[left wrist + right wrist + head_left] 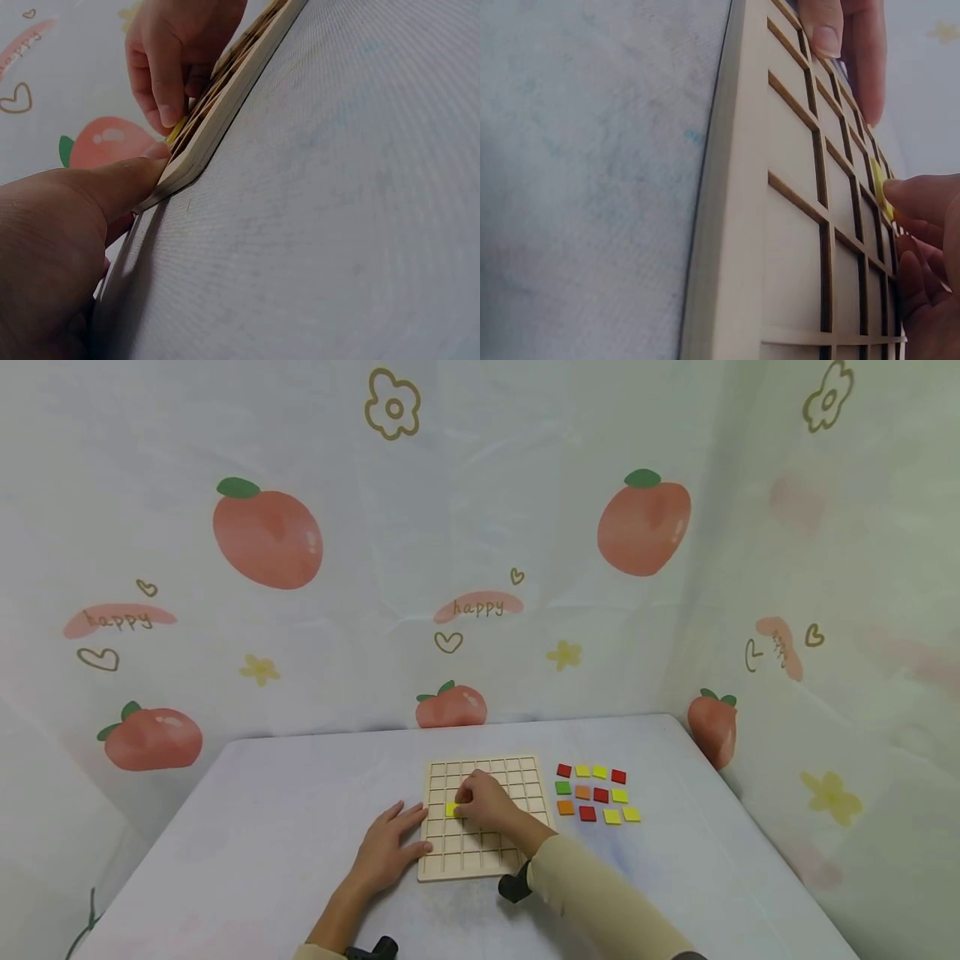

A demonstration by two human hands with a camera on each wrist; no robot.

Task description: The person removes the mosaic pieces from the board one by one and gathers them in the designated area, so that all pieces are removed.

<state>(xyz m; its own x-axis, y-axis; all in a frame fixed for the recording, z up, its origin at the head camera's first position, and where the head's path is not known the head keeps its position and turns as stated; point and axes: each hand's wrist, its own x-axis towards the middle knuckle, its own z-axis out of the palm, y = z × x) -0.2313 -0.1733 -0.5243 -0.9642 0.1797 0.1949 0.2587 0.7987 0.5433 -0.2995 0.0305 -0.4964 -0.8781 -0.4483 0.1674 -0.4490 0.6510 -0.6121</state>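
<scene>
A pale wooden grid board (pixel 444 865) lies on the table. At its left edge is my left hand (pixel 385 853), fingers spread and thumb tip resting on the frame. My right hand (pixel 486 802) reaches over the board from the right with its fingers curled. Its thumb and fingertips pinch a yellow square tile (pixel 451 810) at a cell in the left part of the grid. In the right wrist view the thumb lies against the yellow tile (pixel 880 186), low among the dividers; the left wrist view shows only a sliver of it.
Right of the board lie several loose square tiles in rough rows: red (pixel 587 813), yellow (pixel 632 814), orange (pixel 566 807) and one green (pixel 562 787). A white cloth covers the table (pixel 262 852). A fruit-printed curtain (pixel 360 668) hangs behind and to the right.
</scene>
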